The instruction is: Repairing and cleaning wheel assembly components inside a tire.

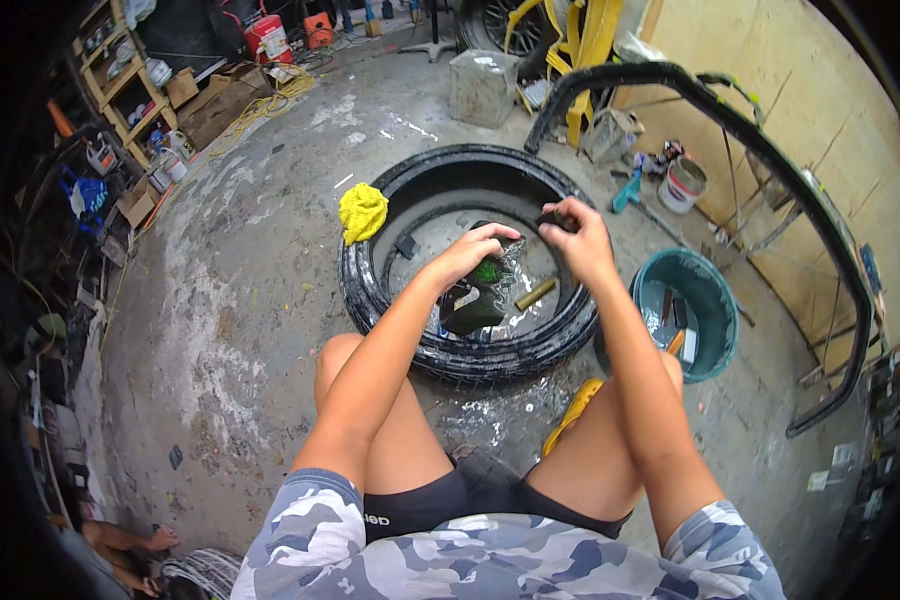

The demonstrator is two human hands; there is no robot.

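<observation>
A black tire lies flat on the floor between my knees. Over its opening, my left hand grips the top of a crinkled, shiny black plastic bag with a green patch. My right hand is closed in a pinch on a small dark piece above the tire's right side; its kind is unclear. Inside the tire ring lie a brass-coloured cylinder and a small dark flat piece. A crumpled yellow cloth rests on the tire's left upper edge.
At right stands a teal bucket with liquid and several objects inside. Behind it are a teal-headed tool, a white pail and a large curved black strip. A cloudy square container stands beyond the tire. Another person's hand shows lower left.
</observation>
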